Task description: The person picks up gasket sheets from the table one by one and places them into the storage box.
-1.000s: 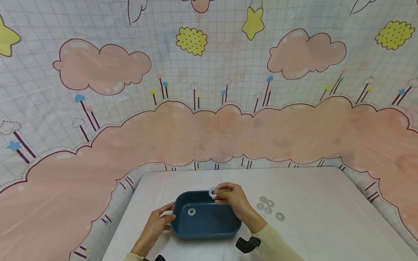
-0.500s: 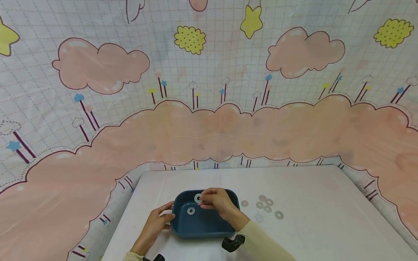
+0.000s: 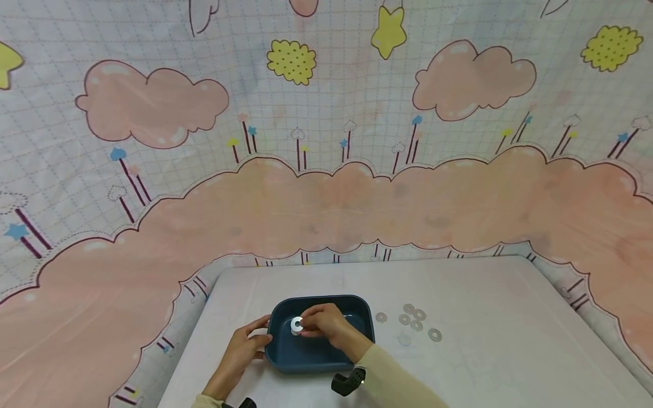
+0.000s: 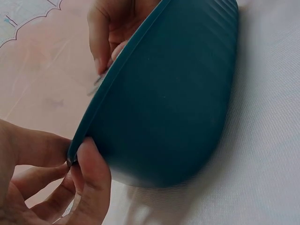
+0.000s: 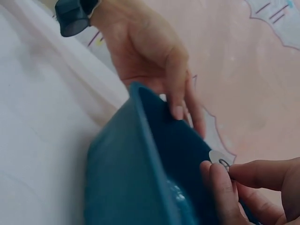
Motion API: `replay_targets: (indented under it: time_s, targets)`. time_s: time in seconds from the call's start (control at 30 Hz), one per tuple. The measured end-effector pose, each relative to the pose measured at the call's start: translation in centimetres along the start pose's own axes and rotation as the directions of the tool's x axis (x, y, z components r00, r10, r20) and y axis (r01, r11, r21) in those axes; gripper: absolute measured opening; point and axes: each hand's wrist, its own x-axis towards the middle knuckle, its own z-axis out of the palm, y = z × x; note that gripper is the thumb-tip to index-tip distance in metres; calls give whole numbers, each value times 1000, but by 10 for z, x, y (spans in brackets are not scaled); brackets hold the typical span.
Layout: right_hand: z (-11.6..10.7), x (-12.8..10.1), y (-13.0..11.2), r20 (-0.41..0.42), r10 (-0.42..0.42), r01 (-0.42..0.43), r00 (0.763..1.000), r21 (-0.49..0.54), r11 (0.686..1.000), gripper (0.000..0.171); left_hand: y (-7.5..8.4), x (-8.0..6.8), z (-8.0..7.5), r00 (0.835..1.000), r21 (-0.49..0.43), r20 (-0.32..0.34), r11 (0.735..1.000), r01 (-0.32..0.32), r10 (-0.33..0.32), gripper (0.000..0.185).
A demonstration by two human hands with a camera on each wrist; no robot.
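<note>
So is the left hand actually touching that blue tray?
Touching. In the left wrist view the left hand grips the rim of the blue tray, thumb pressed on its outer wall; the head view shows the same grip.

1. We see a white-covered table (image 3: 484, 362) in front of us, its surface evenly lit.
2. Behind it hangs a cartoon backdrop (image 3: 326, 170) with a pale grid, pink clouds, yellow stars and small blue stars on stalks.

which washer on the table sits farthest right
The lone washer nearest the table's right side; the others lie left of it.
</note>
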Motion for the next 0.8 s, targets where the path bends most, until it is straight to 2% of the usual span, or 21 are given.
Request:
replay_targets:
  time_s: [0.23, 0.47, 0.8]
  targets:
    - [8, 5, 8, -10, 49, -49, 999, -18, 999, 14, -1, 2, 0, 1000, -10, 5, 1000, 2, -2, 51]
    - [15, 9, 16, -35, 92, -94, 995, -89, 992, 12, 1, -1, 0, 1000, 3, 4, 1000, 7, -7, 50]
    - [21, 10, 24, -80, 81, -94, 993, -182, 979, 12, -2, -1, 2, 1000, -3, 4, 1000, 7, -7, 50]
